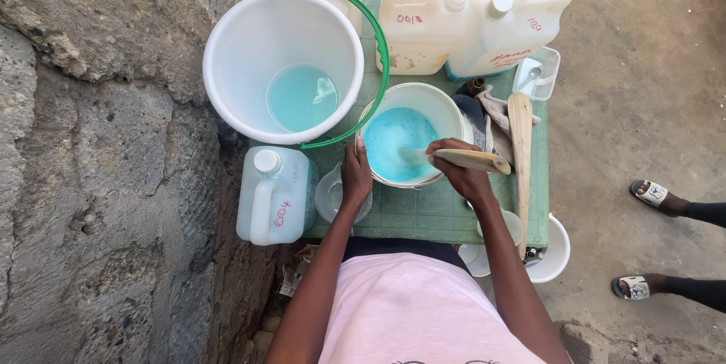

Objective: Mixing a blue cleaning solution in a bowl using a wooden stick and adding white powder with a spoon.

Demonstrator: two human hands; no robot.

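Outdoor scene seen from above in soft daylight. A rough grey stone wall, pitted and cracked, fills the left side. On the right lies a bare, dusty concrete floor with a dark stain near the top edge. Between them stands a small green worktop marked with a grid. Scraps of litter lie at the wall's foot.

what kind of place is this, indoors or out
Probably an outdoor yard used as a makeshift mixing spot: a rough stone wall, bare dirt ground, and a small green table crowded with plastic jugs.
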